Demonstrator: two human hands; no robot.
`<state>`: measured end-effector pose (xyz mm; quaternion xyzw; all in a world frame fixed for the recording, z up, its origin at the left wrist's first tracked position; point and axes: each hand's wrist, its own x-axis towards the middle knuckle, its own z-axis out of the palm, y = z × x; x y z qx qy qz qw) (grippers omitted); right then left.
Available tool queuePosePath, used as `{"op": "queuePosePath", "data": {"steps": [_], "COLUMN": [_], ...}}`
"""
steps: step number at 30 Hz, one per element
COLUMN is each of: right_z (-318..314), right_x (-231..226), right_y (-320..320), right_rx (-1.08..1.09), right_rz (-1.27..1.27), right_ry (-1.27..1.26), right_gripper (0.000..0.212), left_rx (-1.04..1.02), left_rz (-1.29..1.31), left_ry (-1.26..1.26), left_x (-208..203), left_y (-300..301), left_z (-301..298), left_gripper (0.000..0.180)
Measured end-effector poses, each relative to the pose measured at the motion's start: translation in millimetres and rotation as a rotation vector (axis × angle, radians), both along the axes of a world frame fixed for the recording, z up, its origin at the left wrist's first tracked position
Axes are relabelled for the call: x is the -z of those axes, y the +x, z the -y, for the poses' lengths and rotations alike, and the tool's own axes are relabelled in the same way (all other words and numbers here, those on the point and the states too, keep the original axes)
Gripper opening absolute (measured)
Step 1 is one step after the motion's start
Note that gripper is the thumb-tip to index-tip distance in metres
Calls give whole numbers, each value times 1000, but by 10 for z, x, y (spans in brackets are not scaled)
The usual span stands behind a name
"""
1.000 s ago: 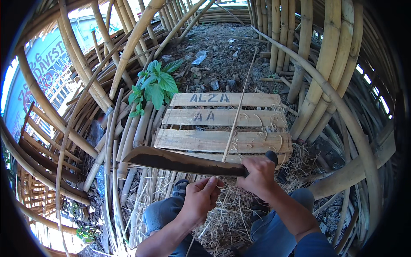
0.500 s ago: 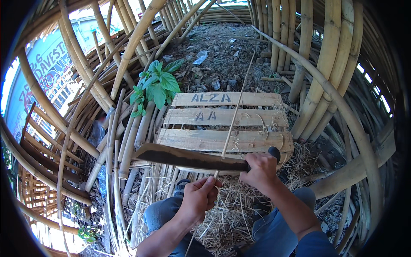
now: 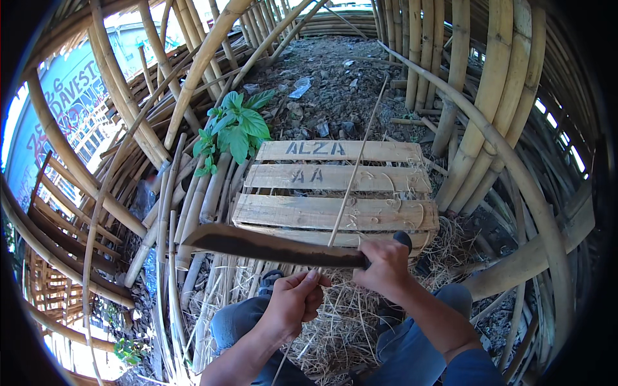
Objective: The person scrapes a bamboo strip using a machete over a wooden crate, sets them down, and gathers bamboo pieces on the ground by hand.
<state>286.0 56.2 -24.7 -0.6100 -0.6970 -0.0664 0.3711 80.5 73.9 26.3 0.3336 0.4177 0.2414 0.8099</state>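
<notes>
My right hand (image 3: 383,262) is closed around the dark handle of a machete (image 3: 270,247). Its long blade points left and lies across a thin bamboo strip (image 3: 353,179). That strip runs from my lap up over a slatted wooden crate (image 3: 335,209). Pinched between thumb and fingers, the strip's near part is in my left hand (image 3: 297,302), just below the blade. The blade hides a short stretch of the strip. Curled shavings (image 3: 421,212) lie on the crate's slats.
Bamboo poles (image 3: 193,222) lie stacked at the left beside a leafy green plant (image 3: 235,128). Upright bamboo posts (image 3: 499,109) stand at the right, with a bent pole before them. Straw-like shavings (image 3: 341,321) cover the ground between my knees.
The machete and my right hand have moved slightly toward me and to the left along the strip. My left hand keeps its pinch and has shifted slightly left.
</notes>
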Motion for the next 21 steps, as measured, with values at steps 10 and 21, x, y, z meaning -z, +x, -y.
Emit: {"op": "queuePosePath", "data": {"steps": [10,21], "right_z": [-88,-161], "right_x": [53,133], "right_y": [149,385], "right_rx": [80,285], "right_rz": [62,-25], "right_ry": [23,13], "right_gripper": [24,10], "left_rx": [10,41], "left_rz": [-16,11], "left_ry": [4,-28], "left_x": [-49,36], "left_y": [-20,-146], "left_z": [-13,24], "left_gripper": [29,29]}}
